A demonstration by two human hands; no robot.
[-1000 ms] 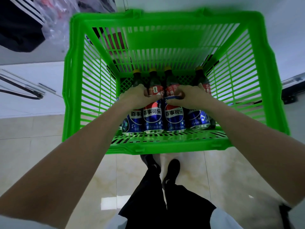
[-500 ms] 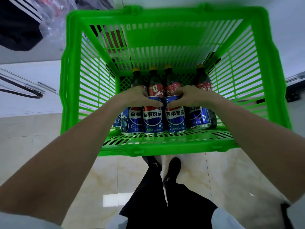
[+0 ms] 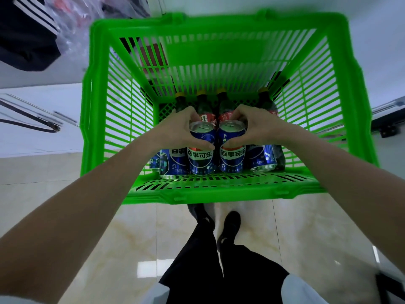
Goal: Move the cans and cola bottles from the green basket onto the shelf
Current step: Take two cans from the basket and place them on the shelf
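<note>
A: What is under you and around you?

B: You stand on glossy beige floor tiles [image 3: 87, 216] with pale veining and bright reflections. At upper left hangs a dark garment with white stripes [image 3: 28, 29], next to crinkled clear plastic [image 3: 74, 25]. Your black trousers [image 3: 219, 270] and black shoes [image 3: 228, 224] show below the basket.

A: And the green basket?

B: The green basket [image 3: 219, 191] is rigid moulded plastic, its walls slatted and its floor a fine lattice. It sits right ahead of you, with its near rim above your feet.

A: What is my left hand doing?

B: Your left hand [image 3: 177, 130] curls round the left blue can [image 3: 200, 150], thumb across its front, fingers behind. The can is smooth printed metal with a silver top and pull tab, and it stands higher than the cans beside it.

A: And my right?

B: Your right hand [image 3: 258, 128] grips the right blue can [image 3: 232, 150] in the same manner. The two cans touch side by side.

A: What else is in there?

B: More blue cans [image 3: 260, 157] stand on the basket floor on both sides, and dark cola bottles [image 3: 268, 102] with yellow caps and red labels stand in a row behind.
</note>
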